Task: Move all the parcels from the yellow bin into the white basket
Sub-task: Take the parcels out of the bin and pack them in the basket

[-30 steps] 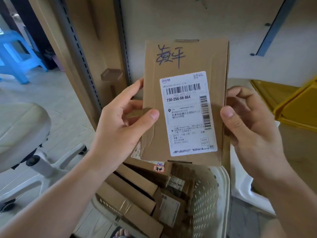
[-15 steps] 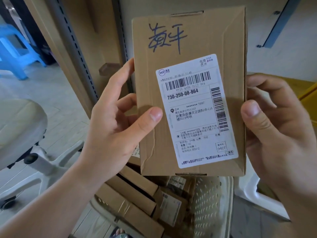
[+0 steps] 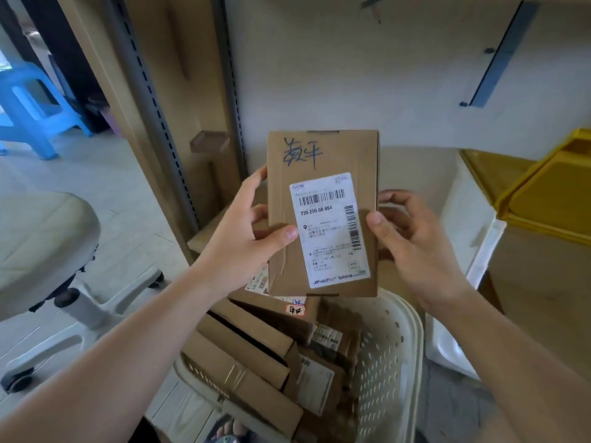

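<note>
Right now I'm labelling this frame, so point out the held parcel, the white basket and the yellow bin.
held parcel [image 3: 323,215]: head view, on its white shipping label.
white basket [image 3: 388,356]: head view, on its perforated right wall.
yellow bin [image 3: 543,199]: head view, on its yellow top face at right.

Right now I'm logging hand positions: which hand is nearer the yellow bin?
Right. The right hand holds the parcel's right edge, on the side where the yellow bin sits. The left hand holds the parcel's left edge, farther from the bin.
</note>
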